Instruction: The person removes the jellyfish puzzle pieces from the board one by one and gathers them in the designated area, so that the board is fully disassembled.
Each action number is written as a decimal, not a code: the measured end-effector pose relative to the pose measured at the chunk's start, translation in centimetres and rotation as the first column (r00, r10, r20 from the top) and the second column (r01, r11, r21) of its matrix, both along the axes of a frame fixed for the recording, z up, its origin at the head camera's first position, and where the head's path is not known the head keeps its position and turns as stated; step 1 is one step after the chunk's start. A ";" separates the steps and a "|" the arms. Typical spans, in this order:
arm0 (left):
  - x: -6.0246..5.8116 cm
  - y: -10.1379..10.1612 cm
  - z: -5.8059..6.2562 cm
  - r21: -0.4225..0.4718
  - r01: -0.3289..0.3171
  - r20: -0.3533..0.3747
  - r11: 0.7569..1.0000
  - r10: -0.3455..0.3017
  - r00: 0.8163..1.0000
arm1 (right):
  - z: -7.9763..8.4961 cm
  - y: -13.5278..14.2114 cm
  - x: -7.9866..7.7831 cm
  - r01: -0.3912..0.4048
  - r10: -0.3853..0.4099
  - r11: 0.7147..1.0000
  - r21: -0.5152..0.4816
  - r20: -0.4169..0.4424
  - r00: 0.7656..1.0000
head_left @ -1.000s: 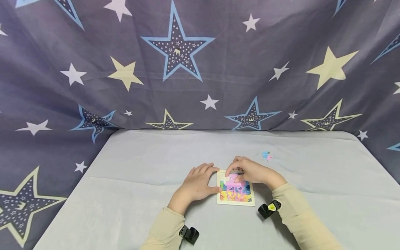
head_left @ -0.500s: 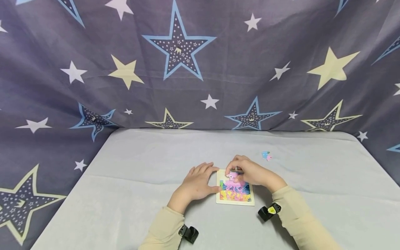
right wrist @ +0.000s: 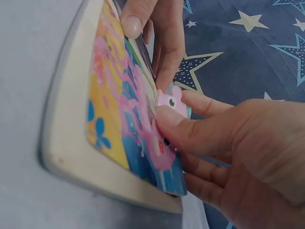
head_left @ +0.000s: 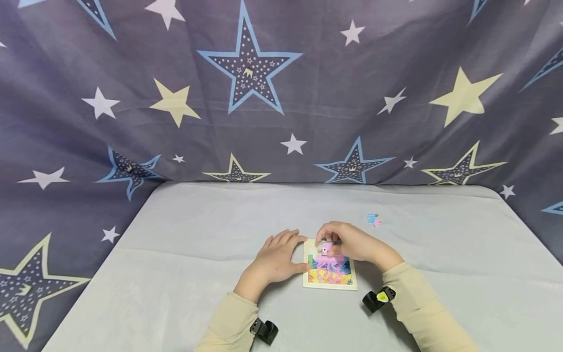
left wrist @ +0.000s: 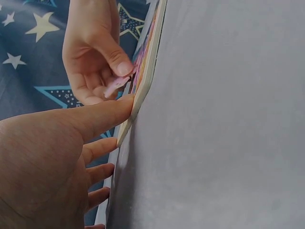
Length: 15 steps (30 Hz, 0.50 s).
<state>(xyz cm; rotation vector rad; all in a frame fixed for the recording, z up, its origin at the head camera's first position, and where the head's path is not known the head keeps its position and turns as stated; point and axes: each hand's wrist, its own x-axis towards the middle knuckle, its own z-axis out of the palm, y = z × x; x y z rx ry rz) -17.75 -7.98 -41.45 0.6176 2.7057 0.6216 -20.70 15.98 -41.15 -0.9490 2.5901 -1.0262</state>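
Note:
My right hand [head_left: 349, 240] pinches a puzzle piece [right wrist: 172, 101] between thumb and fingers. Pink with a printed eye, the piece stands tilted over the upper part of a jigsaw puzzle board [head_left: 330, 287]. The board has a pale frame, and its picture shows a pink octopus over blue water and a yellow seabed. Along the board's left edge lies my left hand [head_left: 278, 258], fingers spread, with thumb [left wrist: 121, 106] and index fingertip touching the frame. Right fingers hide the board's upper right part. In the right wrist view, assembled pieces [right wrist: 164, 155] sit below the pinched one.
A small blue and pink puzzle piece [head_left: 374, 219] lies on the grey cloth-covered table [head_left: 198, 293], beyond the right hand. Behind the table hangs a dark curtain [head_left: 281, 117] printed with stars.
The right hand has shifted slightly and its fingers have turned, so the pinched puzzle piece is tilted up more from the board. The left hand stays in place on the frame.

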 end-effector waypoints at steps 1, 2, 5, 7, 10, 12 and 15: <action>0.0 0.0 0.0 0.010 -0.001 0.000 1.000 0.001 1.000 | 0.1 0.0 0.0 0.004 -0.004 1.000 -0.009 0.005 1.000; 0.0 -0.1 0.0 0.018 -0.002 -0.001 1.000 0.002 1.000 | 0.1 0.1 -0.1 0.008 -0.008 1.000 -0.017 0.008 1.000; 0.1 -0.1 0.0 0.028 -0.005 0.002 1.000 0.005 1.000 | 0.3 0.3 -0.2 0.021 -0.021 0.999 -0.025 0.011 1.000; 0.1 -0.1 0.1 0.027 -0.006 0.002 1.000 0.006 1.000 | 0.4 0.4 -0.2 0.029 -0.028 0.999 -0.029 0.020 0.999; 0.2 0.0 0.1 0.028 -0.006 0.003 1.000 0.006 1.000 | 0.6 0.6 -0.2 0.040 -0.038 0.998 -0.044 0.046 0.998; 0.2 0.0 0.1 0.024 -0.007 0.004 1.000 0.007 1.000 | 0.7 0.6 -0.2 0.050 -0.047 0.997 -0.057 0.057 0.997; 0.3 0.0 0.1 0.026 -0.009 0.001 1.000 0.009 1.000 | 0.8 0.8 -0.3 0.073 -0.070 0.995 -0.067 0.047 0.996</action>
